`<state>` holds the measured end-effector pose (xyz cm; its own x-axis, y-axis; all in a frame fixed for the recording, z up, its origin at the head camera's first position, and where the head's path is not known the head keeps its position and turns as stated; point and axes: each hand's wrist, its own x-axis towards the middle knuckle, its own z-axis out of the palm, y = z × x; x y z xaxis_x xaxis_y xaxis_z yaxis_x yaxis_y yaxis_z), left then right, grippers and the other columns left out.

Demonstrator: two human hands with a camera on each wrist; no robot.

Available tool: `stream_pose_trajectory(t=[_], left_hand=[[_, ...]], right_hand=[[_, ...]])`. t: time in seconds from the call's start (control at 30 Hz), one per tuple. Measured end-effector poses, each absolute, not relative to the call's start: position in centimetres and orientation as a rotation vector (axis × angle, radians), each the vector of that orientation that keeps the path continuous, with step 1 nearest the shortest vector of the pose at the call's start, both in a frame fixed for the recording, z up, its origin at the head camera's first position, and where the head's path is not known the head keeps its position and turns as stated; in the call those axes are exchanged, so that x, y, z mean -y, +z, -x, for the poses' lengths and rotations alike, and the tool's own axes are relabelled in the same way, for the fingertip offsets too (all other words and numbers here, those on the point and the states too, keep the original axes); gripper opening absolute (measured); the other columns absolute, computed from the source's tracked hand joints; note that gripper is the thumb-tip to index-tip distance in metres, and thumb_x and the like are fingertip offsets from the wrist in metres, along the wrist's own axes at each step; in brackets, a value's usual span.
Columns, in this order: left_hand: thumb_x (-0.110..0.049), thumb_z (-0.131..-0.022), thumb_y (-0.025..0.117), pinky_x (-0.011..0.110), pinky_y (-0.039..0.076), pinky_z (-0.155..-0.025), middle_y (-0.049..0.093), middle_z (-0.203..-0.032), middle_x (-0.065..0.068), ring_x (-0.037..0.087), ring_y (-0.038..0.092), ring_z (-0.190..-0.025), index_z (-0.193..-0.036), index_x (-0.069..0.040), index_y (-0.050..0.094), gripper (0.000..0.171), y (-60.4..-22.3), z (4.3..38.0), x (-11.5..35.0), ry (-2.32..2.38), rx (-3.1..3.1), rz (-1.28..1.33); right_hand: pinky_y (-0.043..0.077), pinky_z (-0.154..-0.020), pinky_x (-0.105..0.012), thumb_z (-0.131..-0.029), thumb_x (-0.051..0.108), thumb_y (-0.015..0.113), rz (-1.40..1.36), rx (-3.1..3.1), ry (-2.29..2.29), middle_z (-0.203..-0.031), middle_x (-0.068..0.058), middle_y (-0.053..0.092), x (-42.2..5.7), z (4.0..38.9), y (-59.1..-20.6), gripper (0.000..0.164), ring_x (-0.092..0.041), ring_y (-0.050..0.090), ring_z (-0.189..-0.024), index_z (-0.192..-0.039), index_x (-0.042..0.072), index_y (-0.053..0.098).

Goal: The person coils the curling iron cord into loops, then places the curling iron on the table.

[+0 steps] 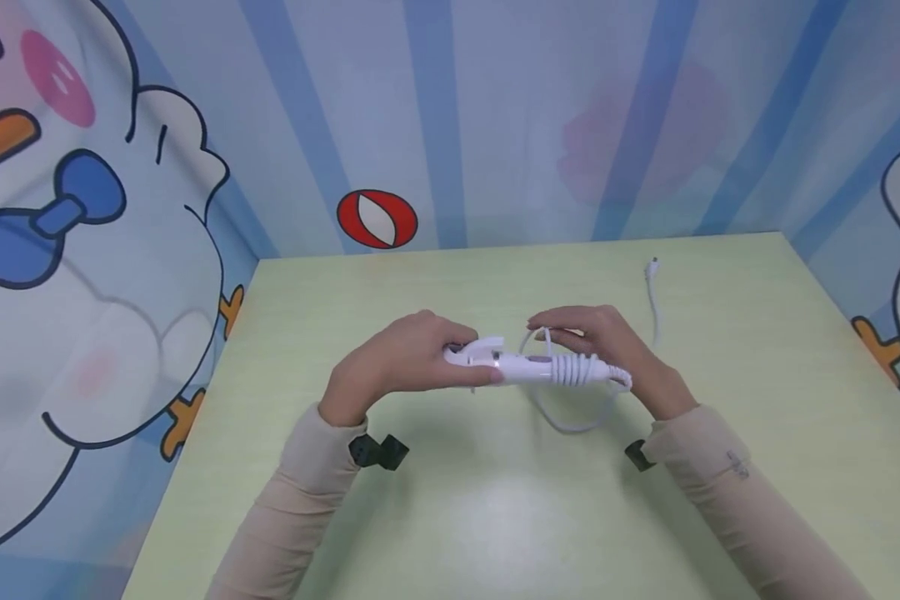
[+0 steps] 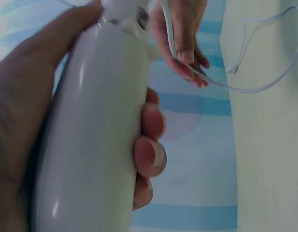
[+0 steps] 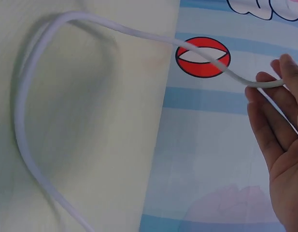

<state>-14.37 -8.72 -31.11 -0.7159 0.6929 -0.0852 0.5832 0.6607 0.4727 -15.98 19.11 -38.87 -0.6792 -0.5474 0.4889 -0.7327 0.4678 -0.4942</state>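
Note:
My left hand [image 1: 408,354] grips a white curling iron [image 1: 523,368] above the table, holding it roughly level. In the left wrist view, the fingers and thumb wrap its smooth white body [image 2: 98,111]. A small lever [image 1: 487,343] stands up from its top side. Several turns of white cord [image 1: 573,369] are wound round its right-hand part. Just right of it, my right hand [image 1: 603,329] pinches the loose cord [image 3: 23,96] between thumb and fingertips. From there the cord hangs in a loop below the iron. The cord's plug end [image 1: 651,268] lies toward the back of the table.
The pale yellow-green table [image 1: 487,517] meets a blue striped wall [image 1: 510,125] at its back edge. Cartoon-printed panels [image 1: 97,333] flank it left and right. Dark wrist cameras [image 1: 378,452] sit at both cuffs.

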Motion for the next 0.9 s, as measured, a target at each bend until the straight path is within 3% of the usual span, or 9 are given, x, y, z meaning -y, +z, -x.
stream_pose_trajectory(t=[0.27, 0.5, 0.7, 0.9], left_hand=[[-0.071, -0.075, 0.053, 0.024, 0.036, -0.049, 0.049, -0.055, -0.010, 0.005, 0.043, -0.050, -0.069, -0.028, 0.058, 0.044, -31.1, 13.8, 8.2, 0.422, -2.647, -1.006], [-0.067, -0.074, 0.058, 0.026, 0.037, -0.050, 0.052, -0.058, -0.007, 0.008, 0.045, -0.052, -0.069, -0.026, 0.061, 0.041, -31.4, 13.8, 7.9, 0.331, -2.608, -0.834], [-0.067, -0.073, 0.059, 0.028, 0.039, -0.051, 0.056, -0.061, -0.005, 0.012, 0.050, -0.055, -0.072, -0.023, 0.062, 0.044, -32.1, 14.0, 7.5, 0.236, -2.621, -0.675], [-0.069, -0.074, 0.056, 0.028, 0.039, -0.052, 0.055, -0.061, -0.004, 0.012, 0.051, -0.058, -0.073, -0.022, 0.060, 0.047, -33.6, 14.5, 7.9, 0.194, -2.713, -0.605]], right_hand=[[0.049, -0.078, -0.034, -0.081, 0.012, 0.069, -1.092, 2.502, 0.814, -0.101, 0.003, 0.068, -19.5, 16.5, -38.0, 0.020, -0.015, 0.063, -0.096, -0.100, 0.016, 0.069], [0.048, -0.083, -0.034, -0.081, 0.017, 0.070, -1.188, 2.474, 0.653, -0.101, 0.005, 0.067, -18.6, 16.5, -36.7, 0.015, -0.014, 0.062, -0.100, -0.096, 0.016, 0.070], [0.047, -0.085, -0.038, -0.077, 0.013, 0.073, -1.249, 2.407, 0.511, -0.093, 0.003, 0.068, -17.3, 16.1, -35.8, 0.012, -0.022, 0.062, -0.102, -0.089, 0.013, 0.070], [0.041, -0.091, -0.041, -0.073, 0.015, 0.077, -1.170, 2.379, 0.333, -0.085, 0.002, 0.069, -16.4, 15.7, -35.7, 0.011, -0.019, 0.064, -0.093, -0.082, 0.014, 0.072]])
